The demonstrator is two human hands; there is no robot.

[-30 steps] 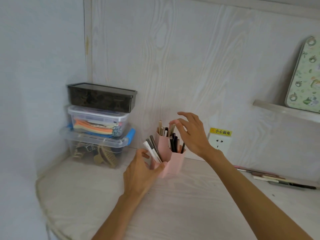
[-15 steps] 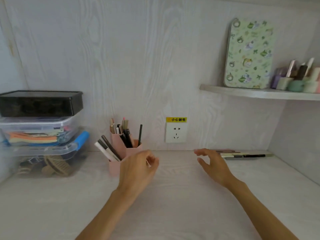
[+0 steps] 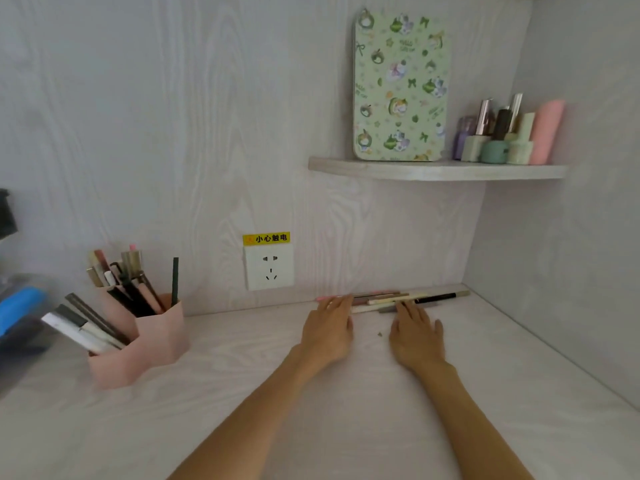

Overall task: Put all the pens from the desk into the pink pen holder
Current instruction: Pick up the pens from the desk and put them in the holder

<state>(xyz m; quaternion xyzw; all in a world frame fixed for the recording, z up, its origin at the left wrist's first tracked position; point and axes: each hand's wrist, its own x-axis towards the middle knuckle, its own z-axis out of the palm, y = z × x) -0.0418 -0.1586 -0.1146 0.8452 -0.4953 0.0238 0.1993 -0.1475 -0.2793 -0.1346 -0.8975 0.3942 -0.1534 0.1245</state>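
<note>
while the pink pen holder [image 3: 138, 344] stands crammed with pens, both hands' flat fingers [image 3: 337, 303] touch loose pens [image 3: 408, 299]; nothing gripped

Your single head view looks forward and down across the bench [image 3: 346, 427] toward the back wall [image 3: 173, 133] and right corner, close enough that your forearms enter from the bottom edge.

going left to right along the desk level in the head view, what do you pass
blue-handled storage boxes → pink pen holder → wall socket → left hand → right hand, with the loose pens lying along the wall just beyond both hands' fingertips.
</note>
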